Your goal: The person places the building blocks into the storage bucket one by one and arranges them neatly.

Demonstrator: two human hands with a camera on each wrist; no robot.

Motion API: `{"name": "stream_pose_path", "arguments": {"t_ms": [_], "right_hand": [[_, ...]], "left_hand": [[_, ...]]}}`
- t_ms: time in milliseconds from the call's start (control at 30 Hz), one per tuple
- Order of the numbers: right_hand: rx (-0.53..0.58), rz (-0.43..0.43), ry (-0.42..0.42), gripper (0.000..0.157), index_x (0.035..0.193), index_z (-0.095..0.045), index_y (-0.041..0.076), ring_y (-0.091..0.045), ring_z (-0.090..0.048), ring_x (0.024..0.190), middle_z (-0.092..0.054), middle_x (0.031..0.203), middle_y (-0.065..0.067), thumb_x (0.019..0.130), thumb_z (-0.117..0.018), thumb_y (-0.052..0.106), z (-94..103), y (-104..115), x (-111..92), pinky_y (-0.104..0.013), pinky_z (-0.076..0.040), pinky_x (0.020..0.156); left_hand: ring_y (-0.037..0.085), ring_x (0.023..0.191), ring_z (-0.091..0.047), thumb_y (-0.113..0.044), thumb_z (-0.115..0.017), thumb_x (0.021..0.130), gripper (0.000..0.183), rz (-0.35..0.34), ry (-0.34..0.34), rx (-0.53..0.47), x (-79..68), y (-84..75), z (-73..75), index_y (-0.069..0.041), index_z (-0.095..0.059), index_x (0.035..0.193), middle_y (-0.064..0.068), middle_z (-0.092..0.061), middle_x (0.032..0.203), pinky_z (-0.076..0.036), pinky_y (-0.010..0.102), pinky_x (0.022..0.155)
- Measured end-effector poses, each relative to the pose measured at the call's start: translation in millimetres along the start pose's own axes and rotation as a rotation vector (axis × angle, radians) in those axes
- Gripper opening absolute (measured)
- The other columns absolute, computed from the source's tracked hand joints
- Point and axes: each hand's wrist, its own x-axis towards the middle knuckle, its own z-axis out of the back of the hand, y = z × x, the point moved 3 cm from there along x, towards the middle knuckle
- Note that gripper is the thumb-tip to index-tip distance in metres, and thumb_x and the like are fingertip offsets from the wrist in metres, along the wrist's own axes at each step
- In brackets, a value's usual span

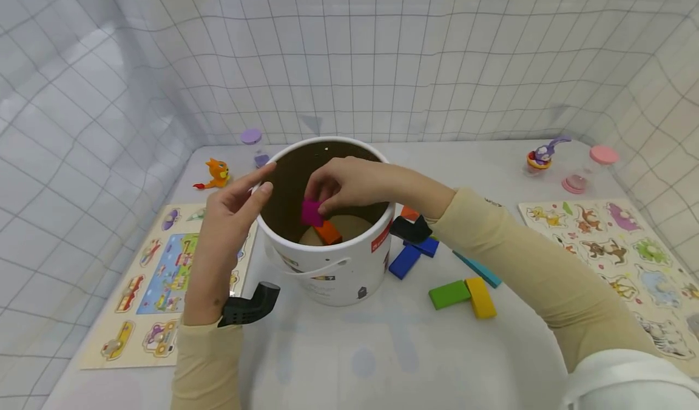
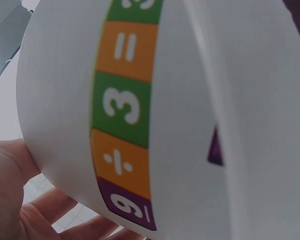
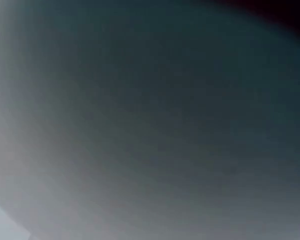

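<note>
A white bucket (image 1: pixel 327 276) with printed sums and a thin handle stands upright on the table. My right hand (image 1: pixel 355 182) reaches over its rim and pinches a magenta block (image 1: pixel 312 213) between thumb and fingers inside. Just below that block is an orange block (image 1: pixel 327 233), near the bucket's pale bottom. Along the left side of the bucket rests my left hand (image 1: pixel 232 210), thumb and index finger extended at the rim. The left wrist view shows the bucket's printed wall (image 2: pixel 180 100) close up, with some fingers partly hidden behind it. The right wrist view is dark and blurred.
Right of the bucket lie blue blocks (image 1: pixel 405 261), a green block (image 1: pixel 449 295), a yellow block (image 1: pixel 480 298) and a teal block (image 1: pixel 477 268). Picture boards (image 1: pixel 104 349) (image 1: pixel 592 270) flank both sides. An orange figure (image 1: pixel 217 173) and lidded jars (image 1: pixel 252 137) (image 1: pixel 603 155) stand farther back.
</note>
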Motion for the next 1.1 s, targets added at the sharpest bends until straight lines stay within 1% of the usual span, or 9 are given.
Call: {"name": "stream_pose_path", "arguments": {"t_ms": [133, 367, 467, 600, 700, 800, 900, 1000, 1100], "right_hand": [[0.017, 0.038, -0.086, 0.024, 0.108, -0.058, 0.010, -0.006, -0.060, 0.084, -0.065, 0.088, 0.003, 0.084, -0.060, 0.012, 0.8, 0.7, -3.1, -0.021, -0.045, 0.081], [-0.076, 0.328, -0.581, 0.021, 0.106, -0.060, 0.008, -0.005, -0.056, 0.091, -0.062, 0.100, 0.000, 0.085, -0.059, 0.011, -6.6, 6.2, -32.7, -0.019, -0.045, 0.081], [-0.024, 0.405, -0.705, 0.022, 0.105, -0.061, 0.005, -0.008, -0.057, 0.093, -0.062, 0.102, -0.002, 0.083, -0.060, 0.006, -14.9, 4.0, -59.6, -0.020, -0.047, 0.079], [0.279, 0.312, -0.825, 0.024, 0.108, -0.059, 0.001, -0.018, -0.058, 0.096, -0.061, 0.104, -0.008, 0.084, -0.056, -0.001, -22.1, -16.0, -113.3, -0.025, -0.049, 0.078], [0.488, 0.106, -0.930, 0.023, 0.110, -0.057, 0.000, -0.020, -0.057, 0.098, -0.059, 0.105, -0.011, 0.088, -0.053, 0.003, -32.3, -46.5, -156.5, -0.024, -0.048, 0.080], [0.491, -0.126, -0.914, 0.025, 0.113, -0.055, 0.004, -0.015, -0.057, 0.096, -0.059, 0.106, -0.011, 0.090, -0.052, 0.014, -51.1, -80.6, -184.6, -0.019, -0.047, 0.079], [0.374, -0.287, -0.792, 0.029, 0.114, -0.055, 0.007, -0.010, -0.055, 0.097, -0.059, 0.108, -0.009, 0.090, -0.052, 0.022, -75.0, -110.3, -197.4, -0.013, -0.045, 0.080], [0.337, -0.321, -0.676, 0.032, 0.116, -0.054, 0.004, -0.017, -0.054, 0.103, -0.057, 0.113, -0.011, 0.089, -0.054, 0.020, -97.7, -130.1, -201.4, -0.015, -0.043, 0.083], [0.324, -0.286, -0.546, 0.037, 0.119, -0.052, 0.003, -0.025, -0.051, 0.108, -0.055, 0.118, -0.011, 0.086, -0.059, 0.017, -115.1, -138.4, -195.2, -0.028, -0.044, 0.089]], "left_hand": [[0.018, 0.101, -0.053, -0.023, -0.053, 0.090, 0.037, 0.003, 0.001, 0.003, 0.4, 0.6, 0.3, -0.013, -0.053, 0.125, 0.006, -0.053, 0.123, -0.047, 0.019, 0.079], [0.022, 0.103, -0.054, -0.024, -0.053, 0.089, 0.038, 0.006, 0.001, 0.014, 2.8, 3.0, -0.8, -0.012, -0.053, 0.125, 0.008, -0.051, 0.125, -0.047, 0.022, 0.081], [0.023, 0.104, -0.052, -0.024, -0.053, 0.090, 0.038, 0.003, 0.000, 0.028, 2.2, 3.1, 0.0, -0.012, -0.052, 0.125, 0.008, -0.049, 0.127, -0.046, 0.021, 0.082], [0.024, 0.104, -0.051, -0.024, -0.052, 0.090, 0.038, 0.007, 0.002, 0.046, 0.1, 1.3, 1.9, -0.014, -0.052, 0.126, 0.009, -0.047, 0.129, -0.046, 0.018, 0.080], [0.025, 0.102, -0.051, -0.024, -0.052, 0.090, 0.038, 0.012, 0.000, 0.032, -0.8, 1.8, 1.2, -0.014, -0.051, 0.127, 0.009, -0.047, 0.129, -0.047, 0.019, 0.079], [0.023, 0.098, -0.053, -0.023, -0.053, 0.089, 0.038, 0.017, -0.015, 0.015, -2.5, 2.2, 1.7, -0.014, -0.052, 0.126, 0.009, -0.047, 0.128, -0.048, 0.019, 0.077], [0.022, 0.096, -0.054, -0.023, -0.053, 0.089, 0.037, 0.016, -0.023, 0.003, -2.6, 2.6, 2.1, -0.014, -0.053, 0.125, 0.010, -0.048, 0.127, -0.048, 0.019, 0.075], [0.024, 0.100, -0.052, -0.022, -0.053, 0.090, 0.037, 0.013, -0.012, -0.014, -0.8, 3.4, 1.0, -0.014, -0.052, 0.126, 0.010, -0.048, 0.127, -0.048, 0.019, 0.076], [0.025, 0.105, -0.049, -0.023, -0.053, 0.090, 0.037, 0.017, -0.012, -0.013, -0.9, 1.9, 2.1, -0.014, -0.052, 0.126, 0.008, -0.047, 0.128, -0.047, 0.019, 0.079]]}}
